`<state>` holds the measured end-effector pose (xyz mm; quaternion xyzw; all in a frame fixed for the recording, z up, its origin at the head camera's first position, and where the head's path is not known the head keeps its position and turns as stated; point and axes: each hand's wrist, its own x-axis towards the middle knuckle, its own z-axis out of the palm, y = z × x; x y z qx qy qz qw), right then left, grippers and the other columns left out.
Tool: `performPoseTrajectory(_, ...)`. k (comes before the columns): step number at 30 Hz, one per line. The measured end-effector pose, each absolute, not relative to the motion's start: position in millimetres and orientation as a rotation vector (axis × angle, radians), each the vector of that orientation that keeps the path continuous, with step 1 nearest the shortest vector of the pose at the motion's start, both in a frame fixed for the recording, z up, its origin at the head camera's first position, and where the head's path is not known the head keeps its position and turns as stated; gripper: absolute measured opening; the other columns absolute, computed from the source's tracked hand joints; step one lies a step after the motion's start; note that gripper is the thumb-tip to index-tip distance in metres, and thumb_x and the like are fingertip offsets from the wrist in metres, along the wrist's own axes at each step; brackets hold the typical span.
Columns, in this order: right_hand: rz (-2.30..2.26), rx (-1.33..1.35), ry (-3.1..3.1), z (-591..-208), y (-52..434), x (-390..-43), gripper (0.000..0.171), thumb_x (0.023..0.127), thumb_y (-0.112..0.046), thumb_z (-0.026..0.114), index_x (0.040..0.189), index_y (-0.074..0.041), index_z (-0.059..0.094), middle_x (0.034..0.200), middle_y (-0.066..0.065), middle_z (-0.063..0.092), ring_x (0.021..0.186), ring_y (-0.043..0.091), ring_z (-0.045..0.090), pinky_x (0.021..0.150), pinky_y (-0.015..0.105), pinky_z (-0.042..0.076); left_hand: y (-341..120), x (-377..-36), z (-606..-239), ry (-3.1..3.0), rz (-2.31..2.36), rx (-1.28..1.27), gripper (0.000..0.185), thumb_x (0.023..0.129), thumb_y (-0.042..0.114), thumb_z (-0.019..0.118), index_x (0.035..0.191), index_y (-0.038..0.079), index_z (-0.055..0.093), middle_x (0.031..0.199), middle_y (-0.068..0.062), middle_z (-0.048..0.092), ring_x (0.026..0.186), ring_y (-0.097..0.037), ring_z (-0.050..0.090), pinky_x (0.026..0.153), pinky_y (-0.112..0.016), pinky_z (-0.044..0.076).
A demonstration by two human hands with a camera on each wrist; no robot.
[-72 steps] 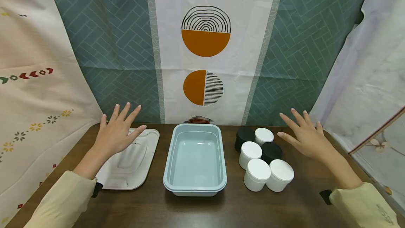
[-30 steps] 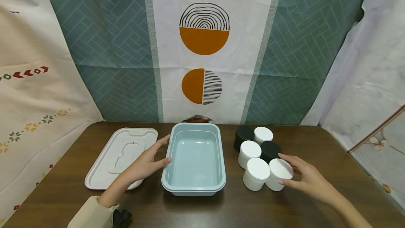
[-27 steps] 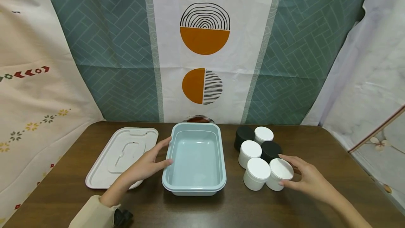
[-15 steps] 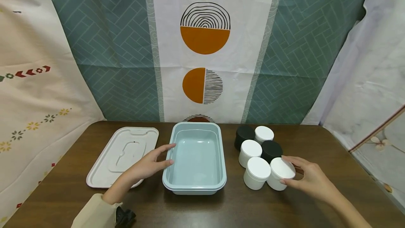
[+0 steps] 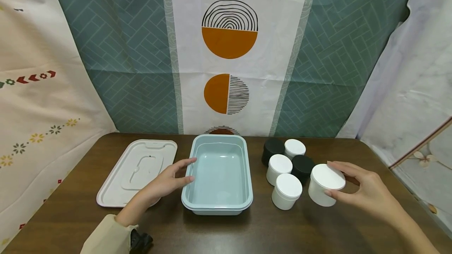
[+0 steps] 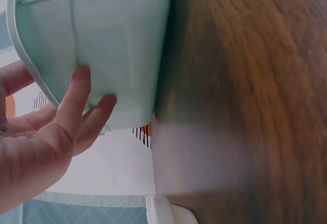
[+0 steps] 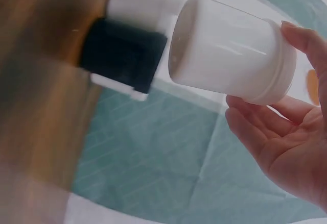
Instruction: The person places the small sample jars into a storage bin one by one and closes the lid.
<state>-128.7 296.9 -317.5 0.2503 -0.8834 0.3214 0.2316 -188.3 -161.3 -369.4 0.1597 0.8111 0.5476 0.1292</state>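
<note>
My right hand (image 5: 367, 191) holds a white lidded jar (image 5: 327, 177) between thumb and fingers, near its lid. In the right wrist view, the jar's base (image 7: 184, 40) is raised off the table. At the middle of the table stands a pale blue plastic bin (image 5: 249, 179) with nothing in it. My left hand (image 5: 167, 181) grips the bin's left rim, with fingertips over the edge. Seen from the left wrist, other fingers (image 6: 76, 94) press the bin's outer wall from below the rim.
Beside the held jar stand white jars (image 5: 288, 187) and two black jars (image 5: 303, 166) in a close group. A white lid (image 5: 141, 171) lies flat to the left of the bin. Patterned cloths (image 5: 303, 89) hang behind the brown table (image 5: 275, 234) and at both sides.
Both hands came down from above the table: the left onto the bin's rim, the right onto the front-right white jar. That jar has since been lifted up and rightward, away from the group.
</note>
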Motion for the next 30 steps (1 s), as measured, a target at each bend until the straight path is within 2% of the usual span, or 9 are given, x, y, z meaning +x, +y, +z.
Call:
performPoseTrajectory(4, 0.915, 0.718, -2.397, -306, 290, -129, 0.068, 0.050, 0.005, 0.085, 0.113, -0.004, 0.062, 0.112, 0.002, 0.060, 0.098, -0.007, 0.053, 0.079, 0.006, 0.041, -161, -188, -369, 2.365, 1.598, 0.446, 0.057, 0.089, 0.016, 0.059, 0.138, 0.003, 0.034, 0.140, -0.023, 0.033, 0.121, -0.037, 0.041, 0.087, -0.039, 0.046)
performPoseTrajectory(14, 0.992, 0.818, -2.398, -287, 247, -139, 0.059, 0.057, 0.000, 0.084, 0.111, 0.002, 0.061, 0.111, 0.001, 0.060, 0.100, -0.003, 0.053, 0.080, 0.009, 0.043, -162, -188, -371, 2.280, 1.656, 0.459, 0.062, 0.088, 0.019, 0.061, 0.139, 0.000, 0.031, 0.138, -0.027, 0.032, 0.118, -0.039, 0.043, 0.083, -0.039, 0.049)
performPoseTrajectory(19, 1.062, 0.883, -2.389, -282, 221, -149, 0.057, 0.060, 0.000, 0.082, 0.113, 0.002, 0.061, 0.113, 0.010, 0.060, 0.104, -0.002, 0.052, 0.080, 0.012, 0.045, -163, -188, -370, 2.283, 1.657, 0.450, 0.061, 0.088, 0.018, 0.060, 0.139, 0.000, 0.032, 0.137, -0.026, 0.033, 0.117, -0.038, 0.044, 0.082, -0.039, 0.049)
performPoseTrajectory(30, 1.228, 0.978, -2.425, -293, 162, -169, 0.054, 0.066, -0.008, 0.080, 0.115, 0.004, 0.059, 0.114, 0.012, 0.060, 0.099, 0.017, 0.058, 0.082, 0.027, 0.049, -161, -187, -368, 2.281, 1.662, 0.458, 0.060, 0.088, 0.017, 0.060, 0.138, -0.001, 0.032, 0.137, -0.027, 0.034, 0.118, -0.038, 0.043, 0.084, -0.039, 0.048)
